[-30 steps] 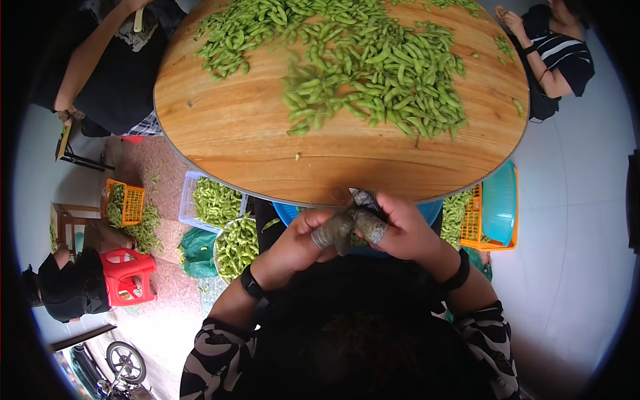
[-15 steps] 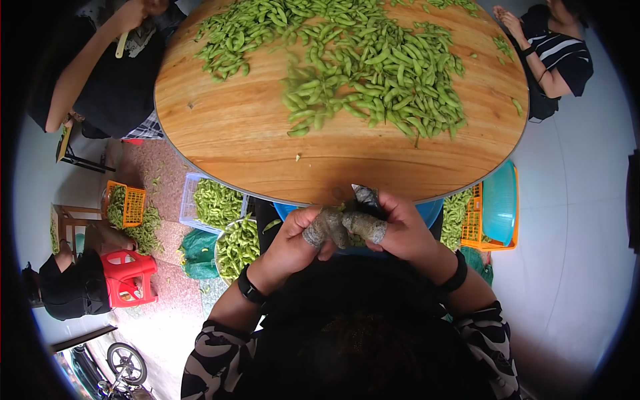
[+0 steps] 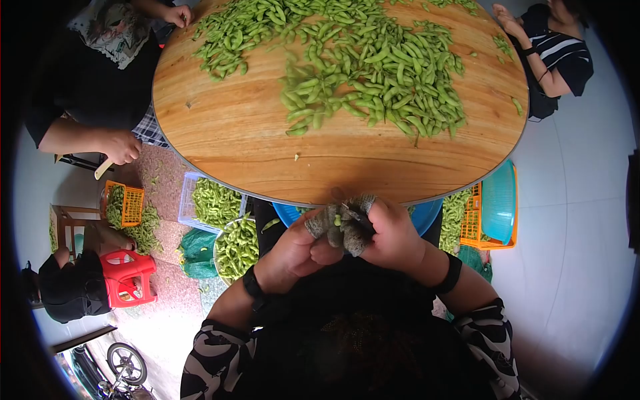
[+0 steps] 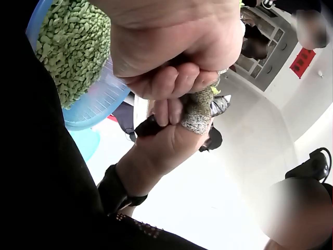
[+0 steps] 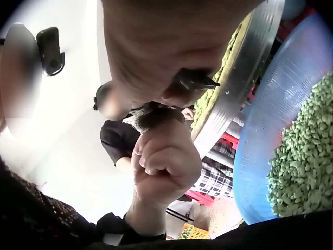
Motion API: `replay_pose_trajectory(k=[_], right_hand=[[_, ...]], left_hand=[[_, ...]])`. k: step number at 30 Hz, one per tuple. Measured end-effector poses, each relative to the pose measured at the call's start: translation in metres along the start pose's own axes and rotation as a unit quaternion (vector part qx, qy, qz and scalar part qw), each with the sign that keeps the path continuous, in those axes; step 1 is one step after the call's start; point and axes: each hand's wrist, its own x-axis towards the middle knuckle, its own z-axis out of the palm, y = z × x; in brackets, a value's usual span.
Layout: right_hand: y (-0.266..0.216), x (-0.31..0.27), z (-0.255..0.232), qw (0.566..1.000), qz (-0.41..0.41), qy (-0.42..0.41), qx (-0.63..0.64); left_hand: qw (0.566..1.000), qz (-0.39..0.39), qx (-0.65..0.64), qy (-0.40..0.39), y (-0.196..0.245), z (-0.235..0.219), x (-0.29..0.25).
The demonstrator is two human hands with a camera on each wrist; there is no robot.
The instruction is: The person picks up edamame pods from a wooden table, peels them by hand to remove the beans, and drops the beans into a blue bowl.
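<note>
In the head view my left hand and right hand meet just below the near table edge, grey-green wraps on the thumbs. A bit of green soybean pod shows at the left thumb and fingers, which pinch it; most of it is hidden. My right hand's fingers curl round a small dark pointed tool, whose kind I cannot tell. Below the hands, a blue basin contains many shelled green beans.
Green soybean pods are spread over the round wooden table. Left stand a pale crate, a green bag and a red stool; right, an orange crate and a turquoise basket. Other people sit around.
My right thumb has moved away from the left one, and a green bit now shows between the hands. At left, another person has shifted, one hand now at the table edge.
</note>
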Motion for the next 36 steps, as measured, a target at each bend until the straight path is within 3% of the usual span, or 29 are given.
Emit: replay_pose_trajectory(k=[2, 4, 6, 8, 11, 13, 14, 15, 16, 18, 19, 22, 24, 25, 27, 28, 30, 31, 33, 34, 36], right_hand=[[0.003, -0.002, 0.000, 0.998, 0.036, -0.003, 0.054], [0.005, -0.003, -0.004, 0.992, 0.072, -0.007, 0.108], [0.005, -0.001, -0.010, 0.968, 0.149, -0.085, 0.185], [0.003, 0.001, -0.007, 0.970, 0.145, -0.068, 0.183], [0.006, 0.003, -0.010, 0.979, 0.119, -0.072, 0.150], [0.009, 0.003, -0.008, 0.983, 0.098, -0.096, 0.121], [0.011, 0.001, -0.004, 0.990, 0.088, -0.081, 0.073], [0.010, -0.001, -0.003, 0.995, 0.078, -0.065, 0.024], [0.008, -0.001, -0.001, 0.995, 0.075, -0.067, 0.024], [0.001, -0.002, 0.000, 0.991, 0.080, -0.060, -0.092], [-0.003, -0.001, -0.002, 0.991, 0.079, -0.061, -0.092], [-0.017, 0.006, -0.015, 0.989, 0.036, -0.108, -0.092], [-0.018, 0.019, -0.022, 0.978, 0.048, -0.126, -0.159], [-0.014, 0.025, -0.025, 0.969, 0.078, -0.134, -0.193], [-0.004, 0.046, -0.024, 0.965, 0.094, -0.136, -0.205], [0.003, 0.060, -0.021, 0.965, 0.092, -0.136, -0.203], [0.018, 0.087, -0.008, 0.970, 0.043, -0.065, -0.232], [0.021, 0.100, -0.001, 0.970, 0.042, -0.064, -0.232], [0.025, 0.121, 0.011, 0.955, 0.108, -0.016, -0.274], [0.032, 0.125, 0.014, 0.955, 0.104, -0.016, -0.276], [0.043, 0.129, 0.018, 0.949, 0.095, -0.030, -0.299]], left_hand=[[1.000, -0.004, -0.014, 0.003, 0.000, 0.000, 0.000], [0.989, 0.080, 0.078, 0.098, -0.001, 0.002, -0.001], [0.980, 0.106, 0.121, 0.115, 0.000, 0.008, 0.003], [0.969, 0.130, 0.165, 0.132, 0.000, 0.010, 0.003], [0.978, 0.107, 0.112, 0.138, 0.002, 0.013, 0.004], [0.888, 0.195, 0.379, 0.172, 0.001, 0.023, 0.006], [0.887, 0.199, 0.378, 0.173, 0.000, 0.020, 0.005], [0.766, 0.275, 0.553, 0.176, 0.000, 0.016, 0.005], [0.606, 0.336, 0.700, 0.172, 0.001, 0.013, 0.004], [0.614, 0.332, 0.691, 0.187, 0.006, 0.018, -0.006], [0.623, 0.327, 0.683, 0.200, 0.009, 0.019, -0.012], [0.566, 0.317, 0.709, 0.275, 0.027, 0.009, -0.041], [0.452, 0.233, 0.791, 0.340, 0.040, 0.004, -0.066], [0.415, 0.072, 0.826, 0.374, 0.046, -0.004, -0.085], [0.353, 0.038, 0.863, 0.360, 0.051, -0.031, -0.114], [0.351, 0.037, 0.863, 0.361, 0.049, -0.038, -0.124], [0.278, 0.032, 0.874, 0.397, 0.047, -0.044, -0.137], [0.276, 0.032, 0.875, 0.397, 0.048, -0.042, -0.134], [0.370, 0.092, 0.837, 0.393, 0.053, -0.031, -0.119], [0.393, 0.097, 0.826, 0.393, 0.055, -0.021, -0.110], [0.409, 0.135, 0.819, 0.378, 0.058, -0.004, -0.091]])
